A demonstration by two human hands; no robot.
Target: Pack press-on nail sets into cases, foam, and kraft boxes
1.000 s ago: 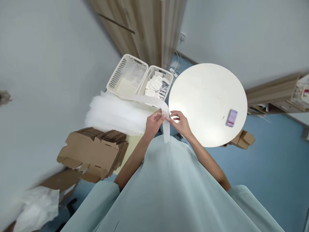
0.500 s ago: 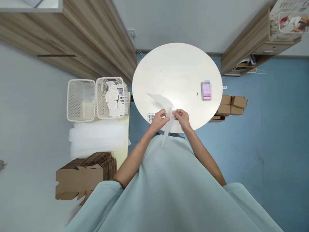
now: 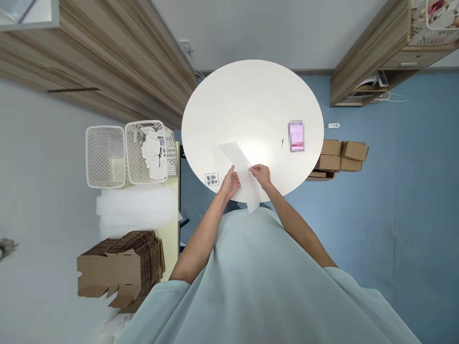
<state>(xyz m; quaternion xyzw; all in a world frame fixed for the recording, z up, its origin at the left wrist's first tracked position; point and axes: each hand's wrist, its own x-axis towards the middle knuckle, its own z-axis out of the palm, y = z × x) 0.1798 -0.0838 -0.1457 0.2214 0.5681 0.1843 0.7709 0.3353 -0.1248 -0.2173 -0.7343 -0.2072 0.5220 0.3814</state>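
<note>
A thin, whitish, translucent foam sheet [image 3: 241, 165] slants across the near part of the round white table [image 3: 251, 86], its lower end reaching past the table edge towards my shirt. My right hand [image 3: 261, 175] pinches the sheet's right edge between thumb and fingers. At the sheet's left side is my left hand [image 3: 230, 183], thumb raised and fingers apart; whether it touches the sheet I cannot tell. Left of that hand lies a small blister pack [image 3: 212, 179] with dark blue pieces. A blurred pink and purple item [image 3: 296, 136] rests on the table's right side.
To my left stand two white baskets, one nearly empty [image 3: 105, 157] and one with white packets [image 3: 152, 155]. Nearer me are stacked white foam sheets [image 3: 136, 208] and flattened cardboard boxes [image 3: 111, 274]. Brown boxes [image 3: 330, 155] sit right of the table, beyond its edge.
My left hand has loosened from its pinch and moved off the sheet's surface. The sheet has turned to lie flatter, broad side up. My right hand still pinches its edge.
</note>
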